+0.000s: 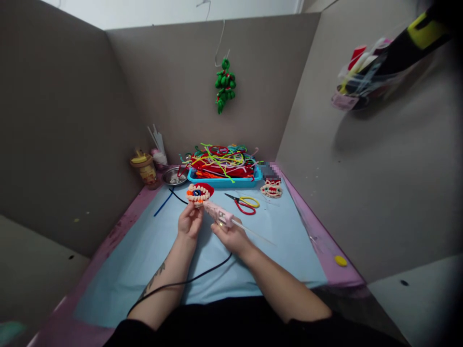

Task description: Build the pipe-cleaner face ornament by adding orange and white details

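Note:
My left hand is closed on the lower edge of a pipe-cleaner figure, which has cream loops, a red part, some orange and a dark blue middle. In my right hand is a pink hot glue gun, held by its grip with the fingers wrapped round. The gun's nozzle points up and left, at or very near the figure's lower edge; I cannot tell whether it touches. A clear glue stick sticks out of its back. The gun's black cord crosses over my left forearm.
Scissors with yellow and red handles lie right of the glue gun. Behind are a blue tray of pipe cleaners, a metal bowl and a brown cup. Another cream figure lies at the right. Grey panels enclose the table.

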Available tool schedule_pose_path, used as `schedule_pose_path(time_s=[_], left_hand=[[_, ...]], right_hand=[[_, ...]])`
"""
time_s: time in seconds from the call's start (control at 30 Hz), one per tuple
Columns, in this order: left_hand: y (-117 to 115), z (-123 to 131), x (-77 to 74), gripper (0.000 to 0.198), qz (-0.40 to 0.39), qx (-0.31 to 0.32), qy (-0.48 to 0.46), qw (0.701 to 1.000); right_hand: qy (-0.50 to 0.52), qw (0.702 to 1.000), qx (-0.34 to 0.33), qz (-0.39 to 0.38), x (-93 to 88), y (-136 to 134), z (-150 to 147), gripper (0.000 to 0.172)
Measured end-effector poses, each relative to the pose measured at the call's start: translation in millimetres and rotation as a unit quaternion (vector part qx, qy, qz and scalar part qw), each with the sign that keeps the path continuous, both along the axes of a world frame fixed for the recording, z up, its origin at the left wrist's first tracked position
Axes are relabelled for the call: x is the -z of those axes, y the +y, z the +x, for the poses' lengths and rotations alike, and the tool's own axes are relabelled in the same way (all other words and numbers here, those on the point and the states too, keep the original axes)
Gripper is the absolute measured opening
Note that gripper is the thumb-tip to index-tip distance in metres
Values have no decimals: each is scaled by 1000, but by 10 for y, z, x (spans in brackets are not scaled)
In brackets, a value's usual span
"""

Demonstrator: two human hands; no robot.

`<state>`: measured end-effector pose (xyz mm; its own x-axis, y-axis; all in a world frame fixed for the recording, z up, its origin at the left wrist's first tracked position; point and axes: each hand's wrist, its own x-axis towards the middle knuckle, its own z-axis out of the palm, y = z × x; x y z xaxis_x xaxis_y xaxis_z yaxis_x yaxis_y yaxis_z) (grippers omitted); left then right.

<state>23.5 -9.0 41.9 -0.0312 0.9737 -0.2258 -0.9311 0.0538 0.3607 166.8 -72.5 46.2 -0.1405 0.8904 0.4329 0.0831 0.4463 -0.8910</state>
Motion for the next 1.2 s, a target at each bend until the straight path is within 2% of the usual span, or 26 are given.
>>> schedule_pose_path(time_s=[0.2, 0.3, 0.57, 0.83, 0.93, 1.07, 1.2], left_hand=[[-11, -7, -28, 41, -5, -4, -2, 1000], [-4, -15, -19, 40, -10, 1, -3, 1000], [8, -6, 3, 35, -6, 8, -3, 1000], [21, -16, 14, 36, 3, 15, -8, 1000], [27, -26, 25, 36, 8, 10, -11, 1000], [28, -28, 23, 38, 11, -4, -9, 1000], [34, -25, 19, 43, 23, -11, -9, 1000]], right_hand=[[-6, 1000, -3, 30, 11, -10, -6, 47], [0, 999, -25, 20, 9, -12, -4, 49], [24, 999, -31, 22, -5, 10, -28, 49], [-16, 999, -17, 43, 61, 64, -18, 51], [-30, 999, 0, 46, 75, 61, -18, 49], [-55, 996, 63, 29, 148, 57, -35, 41], [-81, 990, 105, 58, 238, 68, -52, 30]])
